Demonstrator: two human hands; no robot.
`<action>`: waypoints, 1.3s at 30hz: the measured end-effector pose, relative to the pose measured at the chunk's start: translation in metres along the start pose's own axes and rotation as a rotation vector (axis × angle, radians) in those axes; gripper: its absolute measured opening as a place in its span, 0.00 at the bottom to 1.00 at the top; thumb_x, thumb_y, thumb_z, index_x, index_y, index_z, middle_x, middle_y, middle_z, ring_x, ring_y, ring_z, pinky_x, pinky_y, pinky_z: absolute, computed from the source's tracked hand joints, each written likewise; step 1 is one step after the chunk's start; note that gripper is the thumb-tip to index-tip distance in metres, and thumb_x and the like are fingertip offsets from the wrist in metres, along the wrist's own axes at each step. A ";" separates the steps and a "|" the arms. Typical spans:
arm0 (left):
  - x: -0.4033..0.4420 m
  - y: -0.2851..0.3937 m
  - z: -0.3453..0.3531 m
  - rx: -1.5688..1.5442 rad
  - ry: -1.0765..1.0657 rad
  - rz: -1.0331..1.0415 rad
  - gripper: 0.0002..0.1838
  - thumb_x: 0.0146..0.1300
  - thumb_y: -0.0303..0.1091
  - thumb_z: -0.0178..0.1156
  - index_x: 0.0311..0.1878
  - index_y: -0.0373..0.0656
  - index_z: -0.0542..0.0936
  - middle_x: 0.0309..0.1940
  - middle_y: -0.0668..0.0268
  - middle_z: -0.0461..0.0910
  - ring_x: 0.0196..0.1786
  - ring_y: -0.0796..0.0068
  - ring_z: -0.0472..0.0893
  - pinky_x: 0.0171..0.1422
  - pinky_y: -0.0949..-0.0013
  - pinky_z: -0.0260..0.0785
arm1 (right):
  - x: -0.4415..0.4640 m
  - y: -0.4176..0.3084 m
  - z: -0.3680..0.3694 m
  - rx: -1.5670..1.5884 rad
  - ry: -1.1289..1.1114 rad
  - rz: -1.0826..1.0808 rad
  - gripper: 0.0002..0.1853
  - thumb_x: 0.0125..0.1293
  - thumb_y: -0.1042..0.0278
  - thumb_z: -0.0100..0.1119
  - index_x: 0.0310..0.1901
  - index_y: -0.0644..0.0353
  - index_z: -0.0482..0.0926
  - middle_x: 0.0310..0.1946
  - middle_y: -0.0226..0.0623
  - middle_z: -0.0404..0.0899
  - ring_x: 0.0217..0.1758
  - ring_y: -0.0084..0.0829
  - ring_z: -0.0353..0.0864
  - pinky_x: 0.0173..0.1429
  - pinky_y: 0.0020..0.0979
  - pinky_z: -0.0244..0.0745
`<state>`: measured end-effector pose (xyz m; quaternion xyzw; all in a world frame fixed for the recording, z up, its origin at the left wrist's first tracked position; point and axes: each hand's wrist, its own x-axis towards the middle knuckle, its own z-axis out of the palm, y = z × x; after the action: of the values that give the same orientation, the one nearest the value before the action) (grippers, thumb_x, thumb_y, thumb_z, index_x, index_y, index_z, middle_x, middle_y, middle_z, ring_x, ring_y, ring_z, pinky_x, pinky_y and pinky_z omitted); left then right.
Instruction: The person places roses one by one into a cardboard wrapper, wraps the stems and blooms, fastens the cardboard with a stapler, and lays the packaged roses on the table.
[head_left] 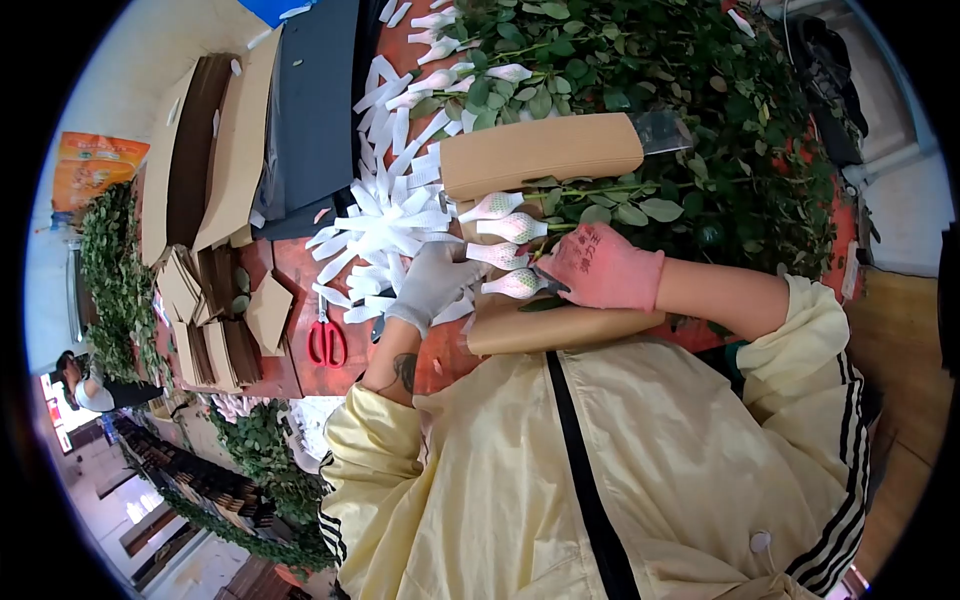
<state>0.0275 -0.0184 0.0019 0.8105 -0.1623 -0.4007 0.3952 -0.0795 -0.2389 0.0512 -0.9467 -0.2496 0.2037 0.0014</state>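
My right hand [600,268], in a pink glove with dark writing, is closed around rose stems just behind the buds. Several rose buds [512,228] in white foam net sleeves lie side by side, tips to the left, on brown wrapping paper [570,328]. My left hand [436,286], in a grey-white glove, reaches in from the left. Its fingertips meet the tip of one sleeved rose bud [497,255] and look pinched on the net, though the glove partly hides the contact. A heap of loose foam net sleeves [385,222] lies beside my left hand.
Red-handled scissors [326,342] lie left of my left arm. A brown padded block [540,155] sits beyond the buds. Leafy rose stems [640,60] cover the far right. Cardboard pieces [225,350] are stacked at left. A person [95,390] is in the left background.
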 end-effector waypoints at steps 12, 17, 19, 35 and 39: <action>0.004 0.007 0.003 0.150 -0.072 0.145 0.20 0.50 0.24 0.62 0.49 0.35 0.80 0.25 0.69 0.79 0.28 0.84 0.75 0.32 0.75 0.68 | -0.007 0.000 0.000 0.123 0.285 -0.171 0.06 0.57 0.67 0.48 0.34 0.56 0.73 0.27 0.34 0.76 0.33 0.37 0.77 0.38 0.39 0.69; 0.007 0.017 -0.004 0.008 -0.182 0.094 0.21 0.48 0.24 0.61 0.50 0.38 0.80 0.27 0.67 0.80 0.30 0.82 0.75 0.37 0.72 0.70 | -0.005 0.001 0.003 0.134 0.354 -0.217 0.12 0.57 0.60 0.52 0.39 0.58 0.73 0.30 0.36 0.77 0.36 0.38 0.78 0.40 0.40 0.71; 0.011 0.017 -0.006 0.206 -0.203 0.141 0.22 0.47 0.25 0.62 0.49 0.40 0.81 0.28 0.66 0.80 0.30 0.80 0.76 0.38 0.71 0.70 | 0.000 0.001 0.001 0.151 0.268 -0.203 0.14 0.57 0.58 0.53 0.39 0.58 0.72 0.32 0.38 0.78 0.38 0.38 0.79 0.41 0.40 0.71; -0.013 0.019 -0.007 0.118 -0.144 -0.042 0.17 0.53 0.42 0.64 0.36 0.36 0.81 0.27 0.53 0.81 0.30 0.57 0.80 0.38 0.62 0.71 | 0.008 -0.005 -0.007 0.199 0.071 -0.136 0.18 0.54 0.60 0.56 0.43 0.62 0.71 0.37 0.43 0.79 0.43 0.41 0.80 0.46 0.41 0.74; -0.011 0.020 0.005 0.189 -0.060 0.076 0.17 0.52 0.43 0.67 0.37 0.37 0.82 0.29 0.57 0.83 0.32 0.61 0.82 0.39 0.63 0.71 | 0.010 -0.007 -0.006 0.170 0.039 -0.117 0.17 0.54 0.60 0.56 0.42 0.62 0.71 0.38 0.43 0.79 0.43 0.41 0.81 0.46 0.40 0.75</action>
<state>0.0178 -0.0275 0.0213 0.8250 -0.2420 -0.3925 0.3268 -0.0727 -0.2278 0.0536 -0.9307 -0.2864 0.2052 0.0987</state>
